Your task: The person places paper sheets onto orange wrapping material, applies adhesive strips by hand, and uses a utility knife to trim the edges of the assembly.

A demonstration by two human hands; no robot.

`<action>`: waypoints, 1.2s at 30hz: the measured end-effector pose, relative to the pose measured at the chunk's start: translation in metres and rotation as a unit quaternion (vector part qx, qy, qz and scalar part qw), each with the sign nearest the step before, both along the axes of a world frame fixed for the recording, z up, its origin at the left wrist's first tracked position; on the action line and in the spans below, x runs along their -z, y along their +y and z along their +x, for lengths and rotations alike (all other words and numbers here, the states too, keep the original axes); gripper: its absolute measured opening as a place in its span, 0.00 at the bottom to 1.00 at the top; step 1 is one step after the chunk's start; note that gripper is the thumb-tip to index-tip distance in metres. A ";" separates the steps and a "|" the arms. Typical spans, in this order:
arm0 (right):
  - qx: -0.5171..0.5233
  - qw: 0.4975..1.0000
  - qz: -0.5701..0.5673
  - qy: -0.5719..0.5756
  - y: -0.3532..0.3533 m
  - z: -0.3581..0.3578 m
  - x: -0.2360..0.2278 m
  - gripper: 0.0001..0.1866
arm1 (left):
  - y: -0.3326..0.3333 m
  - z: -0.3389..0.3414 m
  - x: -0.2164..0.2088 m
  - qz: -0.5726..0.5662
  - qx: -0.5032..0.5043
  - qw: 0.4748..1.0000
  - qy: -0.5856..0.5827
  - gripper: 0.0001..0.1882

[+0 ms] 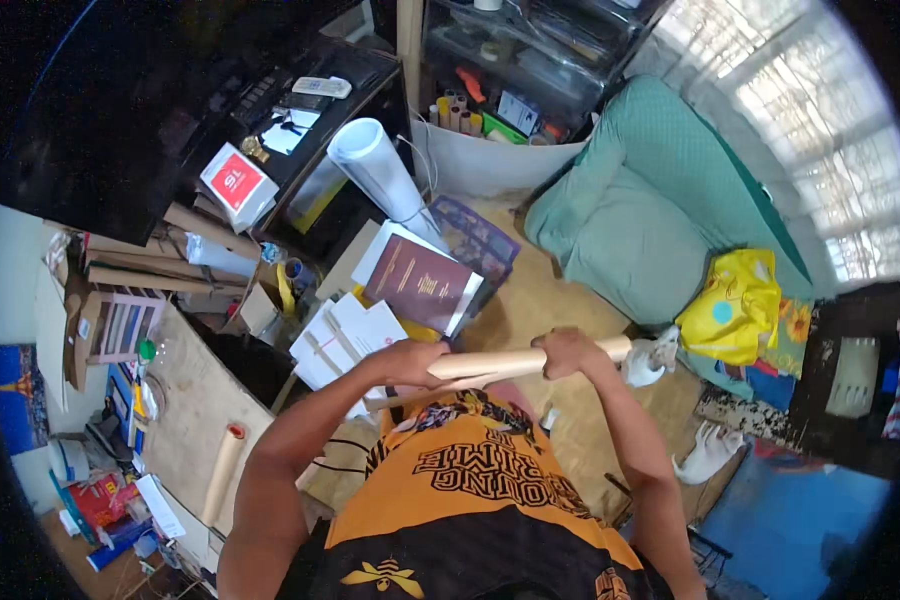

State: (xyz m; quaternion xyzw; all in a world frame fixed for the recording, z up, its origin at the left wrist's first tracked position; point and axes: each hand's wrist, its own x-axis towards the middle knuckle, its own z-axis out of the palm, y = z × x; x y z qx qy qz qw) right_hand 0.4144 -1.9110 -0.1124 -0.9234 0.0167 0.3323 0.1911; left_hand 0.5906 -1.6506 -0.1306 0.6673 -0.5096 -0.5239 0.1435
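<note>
Across the front of my body I hold a long pale tan roll (pixel 490 364), which looks like rolled paper or a cardboard tube. My left hand (pixel 412 362) is closed round its left end. Further right, my right hand (pixel 570 354) grips it from above, and the roll sticks out past that hand. A second thin edge runs just below it; I cannot tell if it is a loose flap or another roll. Just beyond my left hand lie white papers (pixel 342 340) and a dark red hardbound book (pixel 425 283).
A white cat (pixel 652 360) is close to the roll's right end, another white cat (pixel 708 450) nearer. A green-covered armchair (pixel 635 225) holds a yellow bag (pixel 735 305). A large white roll (pixel 380 170) leans by the dark desk. Another tan roll (pixel 224 475) lies on the left table (pixel 185 375).
</note>
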 end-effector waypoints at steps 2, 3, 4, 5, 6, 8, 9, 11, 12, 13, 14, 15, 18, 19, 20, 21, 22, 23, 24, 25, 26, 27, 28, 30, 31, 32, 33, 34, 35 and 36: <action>-0.025 1.000 -0.002 0.013 -0.038 0.034 0.003 0.19 | -0.012 0.025 0.007 0.059 -0.129 0.978 0.156 0.36; -0.035 0.999 -0.005 0.008 -0.049 0.050 0.006 0.19 | -0.017 0.030 0.006 0.057 -0.201 0.959 0.193 0.38; -0.041 0.999 -0.003 0.008 -0.058 0.066 0.009 0.19 | -0.022 0.031 0.003 0.057 -0.207 0.957 0.194 0.38; -0.063 0.998 -0.011 0.024 -0.066 0.084 0.012 0.19 | -0.029 0.033 -0.007 0.042 -0.187 0.973 0.132 0.39; -0.086 0.995 -0.020 0.042 -0.073 0.103 0.014 0.19 | -0.035 0.033 -0.010 0.027 -0.166 0.983 0.070 0.41; -0.121 0.990 -0.026 0.067 -0.087 0.146 0.016 0.18 | -0.062 0.041 -0.029 0.070 -0.119 0.990 0.011 0.43; -0.148 0.985 -0.030 0.089 -0.098 0.166 0.018 0.18 | -0.075 0.043 -0.025 0.090 -0.127 0.987 -0.033 0.44; -0.168 0.985 -0.003 0.041 -0.131 0.201 0.062 0.22 | -0.098 0.050 -0.011 0.112 -0.144 0.981 -0.067 0.45; -0.184 0.983 0.014 0.019 -0.141 0.216 0.071 0.24 | -0.104 0.056 -0.002 0.113 -0.201 0.971 -0.053 0.41; -0.201 0.979 0.030 -0.002 -0.153 0.232 0.080 0.26 | -0.112 0.063 0.008 0.114 -0.258 0.959 -0.040 0.38; -0.172 0.962 -0.024 -0.211 -0.156 0.250 0.069 0.28 | -0.117 0.065 0.015 0.123 -0.280 0.952 -0.030 0.38; -0.122 0.898 -0.076 -0.416 -0.165 0.270 0.064 0.31 | -0.129 0.077 0.025 0.107 -0.353 0.929 0.025 0.37; 0.136 0.921 0.046 -0.363 -0.184 0.299 0.084 0.39 | -0.182 0.105 0.043 -0.040 -0.469 0.882 0.030 0.36; 0.189 0.915 0.193 -0.300 -0.190 0.308 0.096 0.36 | -0.212 0.122 0.034 0.011 -0.551 0.809 0.206 0.34; 0.183 0.918 0.196 -0.292 -0.195 0.317 0.100 0.36 | -0.242 0.141 0.028 0.056 -0.610 0.698 0.371 0.31; 0.351 0.854 0.382 -0.024 -0.198 0.325 0.103 0.32 | -0.270 0.155 0.040 0.040 -0.592 0.710 0.378 0.30; 0.477 0.673 0.507 0.250 -0.201 0.327 0.107 0.29 | -0.295 0.158 0.062 0.023 -0.577 0.720 0.386 0.29; 0.450 0.710 0.517 0.162 -0.201 0.327 0.123 0.24 | -0.320 0.148 0.106 0.021 -0.587 0.708 0.393 0.29; 0.437 0.718 0.511 0.177 -0.213 0.340 0.135 0.24 | -0.343 0.130 0.166 -0.045 -0.654 0.677 0.335 0.29; 0.427 0.747 0.489 0.142 -0.234 0.353 0.148 0.24 | -0.359 0.137 0.172 -0.072 -0.682 0.660 0.307 0.29; 0.414 0.773 0.468 0.110 -0.254 0.363 0.163 0.23 | -0.373 0.143 0.173 -0.099 -0.710 0.641 0.274 0.29; 0.445 0.707 0.544 0.083 -0.284 0.361 0.208 0.24 | -0.383 0.173 0.119 -0.090 -0.686 0.644 0.325 0.30; 0.399 0.808 0.413 0.132 -0.297 0.396 0.195 0.24 | -0.385 0.175 0.120 -0.084 -0.694 0.644 0.312 0.30; 0.332 0.875 0.300 0.185 -0.338 0.448 0.194 0.29 | -0.396 0.180 0.123 -0.075 -0.697 0.651 0.292 0.30; 0.323 0.870 0.319 0.192 -0.345 0.460 0.201 0.30 | -0.388 0.179 0.128 -0.078 -0.647 0.732 0.197 0.30; 0.316 0.864 0.337 0.200 -0.353 0.472 0.208 0.32 | -0.379 0.175 0.130 -0.062 -0.650 0.738 0.170 0.28; 0.272 0.906 0.257 0.200 -0.345 0.486 0.201 0.38 | -0.369 0.170 0.131 -0.045 -0.656 0.740 0.142 0.26; 0.218 0.922 0.234 0.219 -0.345 0.499 0.211 0.44 | -0.360 0.165 0.133 -0.025 -0.662 0.740 0.118 0.24; 0.165 0.935 0.213 0.231 -0.347 0.511 0.220 0.52 | -0.348 0.152 0.143 0.023 -0.693 0.710 0.124 0.22; 0.161 0.935 0.214 0.234 -0.347 0.518 0.231 0.52 | -0.339 0.146 0.138 0.001 -0.708 0.703 0.065 0.22</action>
